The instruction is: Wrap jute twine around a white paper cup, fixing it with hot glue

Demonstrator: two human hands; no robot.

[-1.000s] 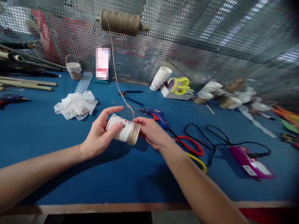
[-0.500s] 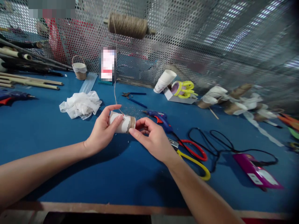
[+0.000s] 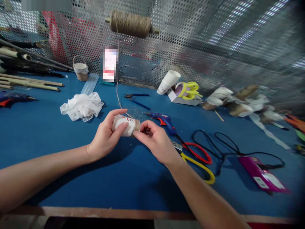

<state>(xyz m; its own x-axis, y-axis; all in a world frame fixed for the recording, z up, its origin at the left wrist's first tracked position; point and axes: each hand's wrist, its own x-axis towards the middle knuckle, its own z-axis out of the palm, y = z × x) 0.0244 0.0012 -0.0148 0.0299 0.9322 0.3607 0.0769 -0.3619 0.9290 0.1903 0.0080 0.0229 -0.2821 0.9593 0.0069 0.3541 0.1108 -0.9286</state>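
On its side above the blue table, a white paper cup with red print is gripped by my left hand, thumb in front and fingers behind. Brown twine is wound round the cup's right end. A strand runs from there up to the twine spool on the mesh wall. My right hand pinches at the cup's right rim, its fingertips partly hidden. Just beyond sits a blue glue gun, and scissors with red and yellow handles lie beside my right wrist.
Blue pliers, a crumpled white cloth and a phone are farther back. Stacked paper cups lean by a white box. A purple power strip with black cable lies right; sticks lie left.
The cup has shifted slightly right and turned about its length, so its red print sits differently. Both hands remain on it.
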